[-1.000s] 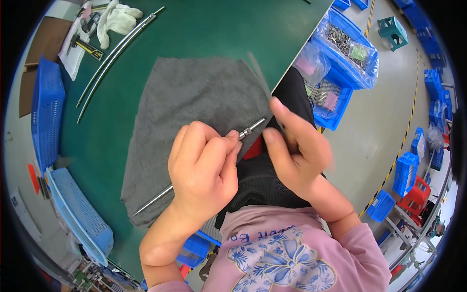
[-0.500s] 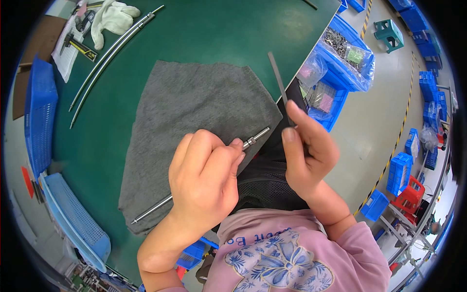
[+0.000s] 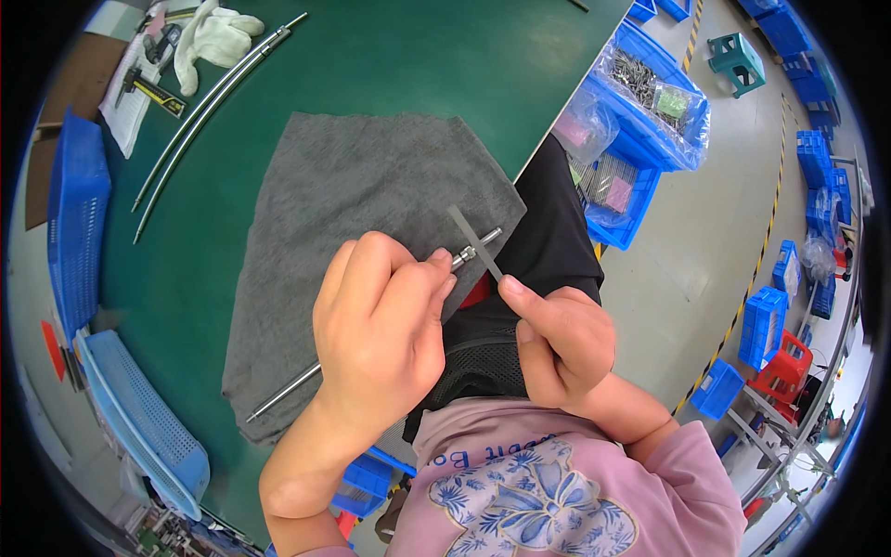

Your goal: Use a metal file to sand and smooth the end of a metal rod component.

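My left hand point(image 3: 376, 325) is closed around a slim metal rod point(image 3: 283, 394), which slants over the grey cloth point(image 3: 348, 181) on the table. The rod's stepped, collared end sticks out past my thumb and forefinger toward the upper right. In my closed right hand point(image 3: 568, 348) is a thin flat grey strip that looks like a flat file point(image 3: 476, 243). It crosses the rod just beyond the collar, with my forefinger stretched along its near end; whether the two touch I cannot tell. My left palm and fingers hide the rod's middle.
Two long metal rods point(image 3: 209, 107) lie on the green table point(image 3: 390, 56) at the upper left, near a white glove point(image 3: 215, 42) and a caliper point(image 3: 153, 93). Blue baskets point(image 3: 148, 418) line the left edge. Blue bins point(image 3: 664, 139) of metal parts stand at the right edge.
My right hand has moved left and down, bringing the flat file from beside the cloth's right corner to across the rod's end. My left hand and the rod have shifted slightly up and left.
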A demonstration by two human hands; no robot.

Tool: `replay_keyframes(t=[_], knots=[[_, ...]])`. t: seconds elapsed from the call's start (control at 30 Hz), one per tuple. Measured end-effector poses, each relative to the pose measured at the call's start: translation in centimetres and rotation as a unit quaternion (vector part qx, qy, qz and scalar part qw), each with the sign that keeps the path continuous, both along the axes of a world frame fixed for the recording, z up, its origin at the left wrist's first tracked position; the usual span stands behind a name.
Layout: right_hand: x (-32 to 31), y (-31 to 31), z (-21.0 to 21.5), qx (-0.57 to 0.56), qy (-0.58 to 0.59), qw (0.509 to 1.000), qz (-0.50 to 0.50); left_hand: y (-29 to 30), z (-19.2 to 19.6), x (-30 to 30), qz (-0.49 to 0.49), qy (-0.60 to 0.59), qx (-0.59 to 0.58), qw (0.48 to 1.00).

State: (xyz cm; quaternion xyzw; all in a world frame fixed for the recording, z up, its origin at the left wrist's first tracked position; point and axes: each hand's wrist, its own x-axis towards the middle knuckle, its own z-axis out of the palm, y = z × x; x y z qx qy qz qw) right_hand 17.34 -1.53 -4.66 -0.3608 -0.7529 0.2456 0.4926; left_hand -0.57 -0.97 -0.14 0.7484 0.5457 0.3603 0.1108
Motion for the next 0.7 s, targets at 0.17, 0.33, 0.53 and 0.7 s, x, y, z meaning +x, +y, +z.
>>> replay_keyframes(t=[0.17, 0.33, 0.53, 0.7], knots=[[0.4, -0.5, 0.2, -0.029, -0.03, 0.999, 0.021, 0.0, -0.2, 0.1, 0.002, -0.003, 0.003, 1.0], [0.7, -0.9, 0.1, 0.006, -0.1, 0.995, 0.009, 0.0, -0.2, 0.2, 0.005, -0.014, -0.003, 1.0], [-1.3, 1.6, 1.7, 0.067, -0.163, 0.984, -0.025, 0.3, -0.3, 0.2, -0.003, -0.023, 0.003, 1.0], [1.3, -0.7, -1.0, 0.093, -0.178, 0.979, -0.03, 0.6, -0.4, 0.4, -0.01, -0.023, 0.001, 1.0]])
